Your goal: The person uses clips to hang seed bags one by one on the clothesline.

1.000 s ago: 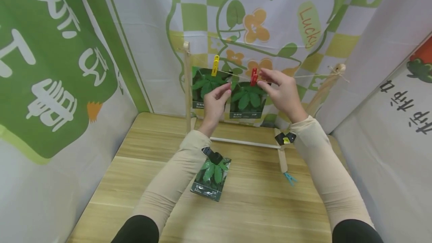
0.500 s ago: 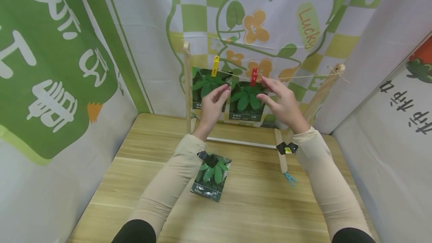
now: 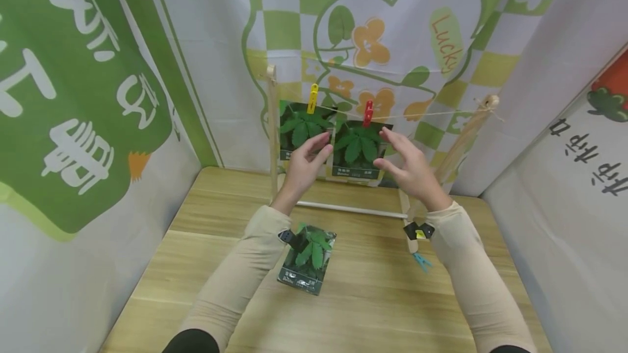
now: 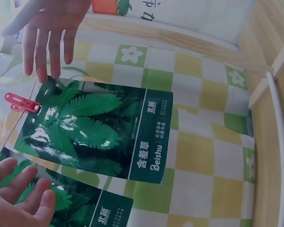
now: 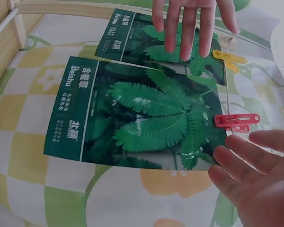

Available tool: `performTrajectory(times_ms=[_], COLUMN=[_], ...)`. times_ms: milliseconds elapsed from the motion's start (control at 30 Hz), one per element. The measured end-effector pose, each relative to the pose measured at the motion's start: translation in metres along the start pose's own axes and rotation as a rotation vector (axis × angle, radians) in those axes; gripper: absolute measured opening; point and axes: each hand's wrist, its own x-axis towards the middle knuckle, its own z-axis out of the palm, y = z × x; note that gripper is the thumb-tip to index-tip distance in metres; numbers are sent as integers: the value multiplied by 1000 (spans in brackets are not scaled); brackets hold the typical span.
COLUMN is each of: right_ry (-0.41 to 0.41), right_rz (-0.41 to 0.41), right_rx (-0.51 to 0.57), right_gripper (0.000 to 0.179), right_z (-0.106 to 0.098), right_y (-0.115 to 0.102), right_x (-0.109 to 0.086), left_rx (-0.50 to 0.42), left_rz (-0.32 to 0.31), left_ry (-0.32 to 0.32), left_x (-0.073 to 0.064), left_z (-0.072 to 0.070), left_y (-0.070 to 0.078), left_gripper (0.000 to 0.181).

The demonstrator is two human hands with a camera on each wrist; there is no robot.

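Note:
Two green seed packets with leaf pictures hang from a string. The right-hand packet [image 3: 360, 148] is held at its top edge by a red clothespin [image 5: 236, 120]. A yellow clothespin [image 3: 312, 98] holds the left packet [image 3: 300, 124]. My left hand [image 3: 300, 170] is in front of the left packet, hiding part of it, with its fingers loosely bent and nothing in them. Beside the right packet's edge, my right hand [image 3: 412, 169] has its fingers spread and holds nothing; whether a fingertip touches the packet I cannot tell. Another packet [image 3: 309, 260] lies on the table below my left wrist.
The string [image 3: 427, 115] runs between two wooden posts [image 3: 273, 135] joined low down by a white rod [image 3: 353, 210]. A blue clothespin [image 3: 422, 261] is by the foot of the right post. Patterned cloth [image 3: 279, 26] hangs behind, above the wooden table [image 3: 392, 298].
My right hand has come off the red clothespin and moved down with its fingers spreading. My left hand has lowered slightly, with thumb and fingers parting. Both hanging packets stay on the string.

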Motion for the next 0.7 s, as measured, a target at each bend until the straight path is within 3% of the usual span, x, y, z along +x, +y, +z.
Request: performTrajectory(times_ms=[333, 700], right_ry=[-109, -59], right_rz=[91, 109], right_rx=[-12, -1], right_gripper=[77, 73], right_z=[5, 14], right_y=[8, 19], right_x=[-18, -35], left_rx=[61, 134], left_rz=[-28, -47], left_ry=[-21, -39], left_x=[-14, -30], left_z=[-6, -11], left_y=[-11, -23], left_gripper=[51, 56])
